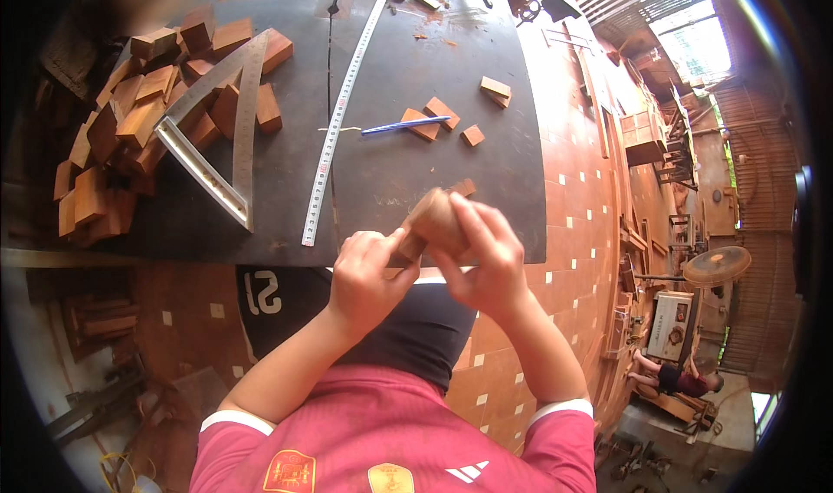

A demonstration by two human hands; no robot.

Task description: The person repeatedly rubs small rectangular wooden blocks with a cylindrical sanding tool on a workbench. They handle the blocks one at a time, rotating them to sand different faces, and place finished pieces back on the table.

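Both my hands hold a brown wooden block (436, 221) above the near edge of the dark table (395, 167). My left hand (369, 267) pinches its left end between thumb and fingers. On its other side, my right hand (486, 254) grips it, with slight motion blur. Partly hidden behind the block is a small wood piece (466, 187) on the table. Farther off, a blue pen (406, 126) lies across small wood pieces (442, 111). A white measuring scale (343, 120) runs along the table to their left.
A metal triangle square (247, 137) rests against a heap of wooden blocks (139, 120) at the left. Small offcuts (495, 88) lie on the right side, others along the far part. Beyond the table's right edge are a tiled floor (568, 233), a fan (717, 266) and a seated person (681, 378).
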